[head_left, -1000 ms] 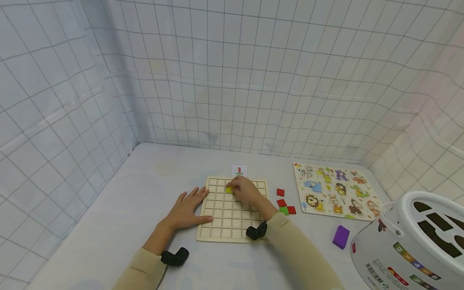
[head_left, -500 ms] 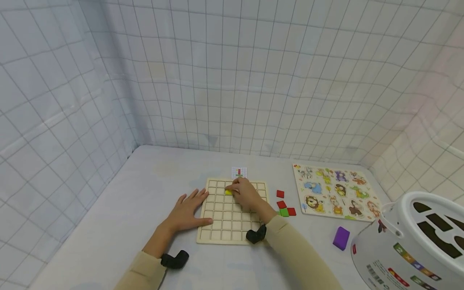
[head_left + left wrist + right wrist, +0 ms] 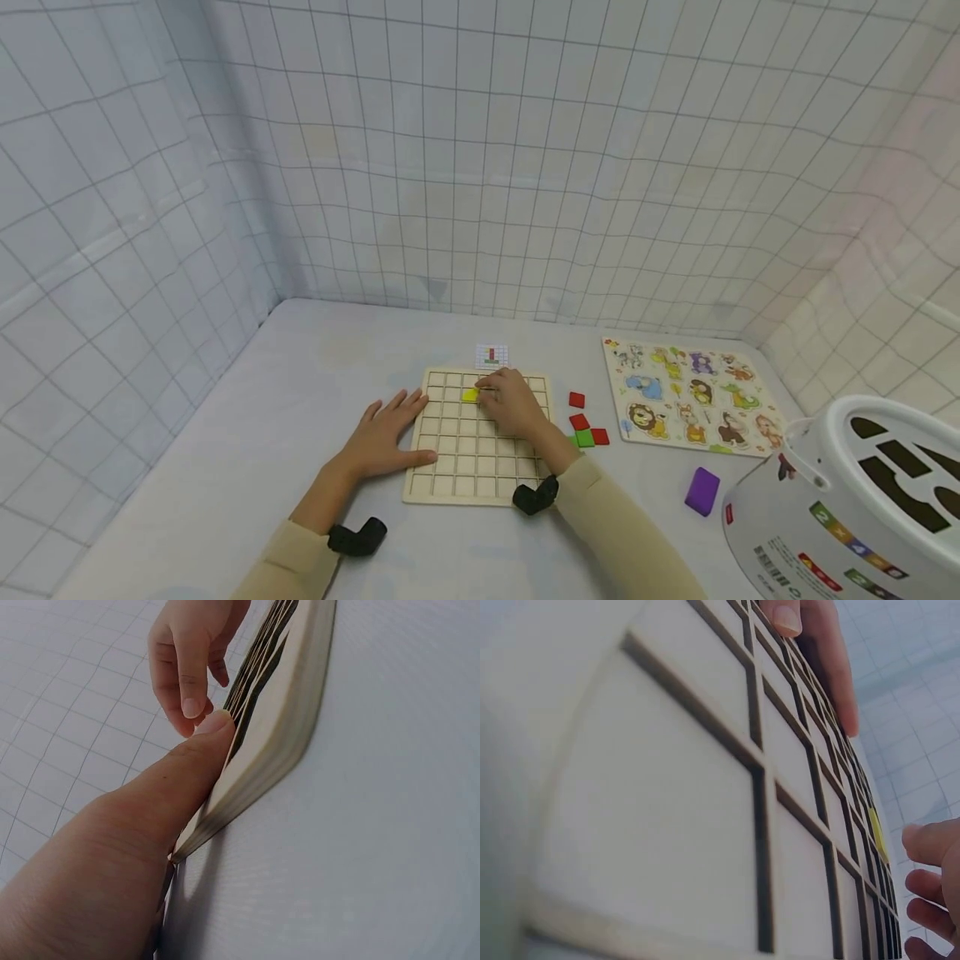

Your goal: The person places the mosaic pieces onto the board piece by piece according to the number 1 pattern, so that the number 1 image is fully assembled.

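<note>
A light wooden grid board lies on the table in the head view. My left hand rests on its left edge with fingers spread, and the thumb lies over the rim in the left wrist view. In one of the upper cells sits a yellow tile, also visible in the right wrist view as a thin yellow tile. My right hand hovers just right of that tile, fingers loosely bent. A small gap separates its thumb from the tile.
Behind the board lies a small printed pattern card. Red tiles and a green tile lie to the right. Farther right are an animal puzzle board, a purple block and a white lidded bucket.
My right hand's fingertips have come away from the yellow tile, slightly to the right, and more of the tile shows. My left hand keeps its place on the board.
</note>
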Demonstrator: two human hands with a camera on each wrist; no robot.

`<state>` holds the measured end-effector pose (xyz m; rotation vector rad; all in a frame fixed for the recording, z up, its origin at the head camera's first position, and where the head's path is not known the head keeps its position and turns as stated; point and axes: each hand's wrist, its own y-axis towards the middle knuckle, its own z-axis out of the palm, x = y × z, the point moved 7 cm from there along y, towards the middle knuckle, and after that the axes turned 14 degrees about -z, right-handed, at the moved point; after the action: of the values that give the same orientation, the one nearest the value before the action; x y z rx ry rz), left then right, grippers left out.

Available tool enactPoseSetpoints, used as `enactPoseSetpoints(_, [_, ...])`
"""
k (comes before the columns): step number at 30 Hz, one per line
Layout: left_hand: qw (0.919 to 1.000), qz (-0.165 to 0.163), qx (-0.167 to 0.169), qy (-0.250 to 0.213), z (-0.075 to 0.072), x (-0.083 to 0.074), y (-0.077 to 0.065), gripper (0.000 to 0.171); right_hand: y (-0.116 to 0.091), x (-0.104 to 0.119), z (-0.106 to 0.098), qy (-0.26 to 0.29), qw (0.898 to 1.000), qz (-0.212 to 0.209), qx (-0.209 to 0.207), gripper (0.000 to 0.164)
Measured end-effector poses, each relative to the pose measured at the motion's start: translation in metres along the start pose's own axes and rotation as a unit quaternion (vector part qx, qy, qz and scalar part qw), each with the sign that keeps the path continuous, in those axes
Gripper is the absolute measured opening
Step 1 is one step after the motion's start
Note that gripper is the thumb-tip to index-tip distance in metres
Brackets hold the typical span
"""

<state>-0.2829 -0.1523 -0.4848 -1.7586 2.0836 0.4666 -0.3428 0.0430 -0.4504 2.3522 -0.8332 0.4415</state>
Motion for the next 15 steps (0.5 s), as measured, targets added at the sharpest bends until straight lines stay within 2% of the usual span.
enactPoseSetpoints(4, [1.0000,-0.004,0.002,0.001,0.001,0.001,-0.001,0.099,-0.008,0.002,-0.004,0.017,1.000,0.009,-0.014,0.020])
enactPoseSetpoints(8, [1.0000,-0.004,0.002,-0.005,0.001,0.000,-0.002,0.098,-0.018,0.001,-0.012,0.020,0.999,0.037,-0.022,0.019])
enactPoseSetpoints(12, [1.0000,0.000,-0.001,-0.009,0.000,0.000,-0.002,0.097,-0.028,-0.004,-0.023,0.017,0.997,0.062,-0.037,0.017])
enactPoseSetpoints(15, [0.9999,0.005,-0.007,-0.007,0.000,0.000,-0.002,0.097,-0.033,-0.007,-0.031,0.008,0.996,0.066,-0.051,0.015])
